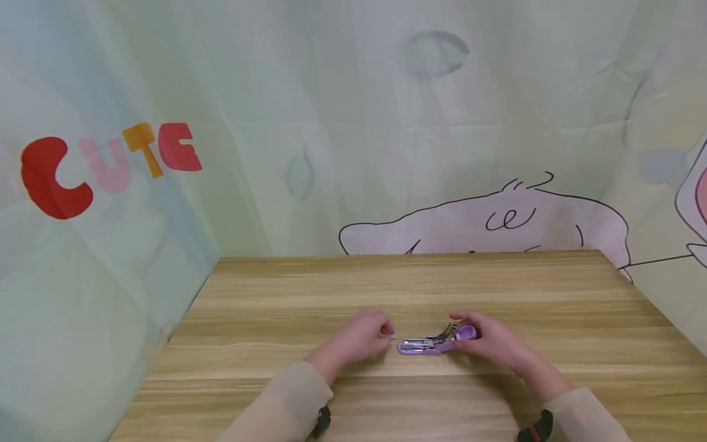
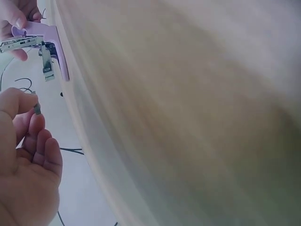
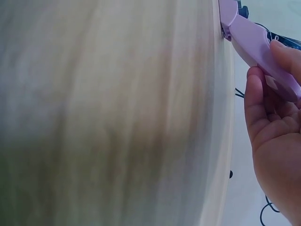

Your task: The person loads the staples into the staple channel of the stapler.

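Well short of the far edge [image 1: 409, 254] of brown wood-grain tabletop [image 1: 276, 282] | right hand [image 1: 491, 341] grips opened purple plastic stapler [image 1: 433, 347] | left hand [image 1: 360, 337] alongside pinches small grey strip [image 2: 37, 108], possibly staples

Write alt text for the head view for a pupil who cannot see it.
A person's right grip holds an opened purple-and-silver stapler at a brown wood-grain table, while the left grip pinches a small greyish piece near the stapler's other end. Behind hangs a pale green cloth backdrop with colourful letters reading CUTE.
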Motion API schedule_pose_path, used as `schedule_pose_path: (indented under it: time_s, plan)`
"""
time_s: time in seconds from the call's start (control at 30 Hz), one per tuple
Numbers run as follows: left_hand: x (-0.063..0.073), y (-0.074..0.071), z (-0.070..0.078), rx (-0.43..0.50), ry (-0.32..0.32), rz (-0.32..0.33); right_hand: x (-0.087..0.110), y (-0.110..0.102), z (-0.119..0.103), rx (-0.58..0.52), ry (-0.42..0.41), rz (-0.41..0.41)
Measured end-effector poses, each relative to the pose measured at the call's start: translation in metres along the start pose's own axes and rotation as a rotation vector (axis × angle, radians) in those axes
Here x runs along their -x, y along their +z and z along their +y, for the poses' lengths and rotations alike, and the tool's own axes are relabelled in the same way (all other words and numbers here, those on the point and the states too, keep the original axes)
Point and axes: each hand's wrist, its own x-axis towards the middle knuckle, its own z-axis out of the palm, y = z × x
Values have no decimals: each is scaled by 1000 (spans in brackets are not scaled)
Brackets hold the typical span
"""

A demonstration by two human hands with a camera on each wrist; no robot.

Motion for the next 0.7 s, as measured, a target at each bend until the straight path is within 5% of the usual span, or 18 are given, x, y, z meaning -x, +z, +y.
schedule_pose_path:
  time_s: [0.7]
  plan:
    - [-23, 12, 20, -9, 31, -81, 0, -2, 2, -8, -50, 7]
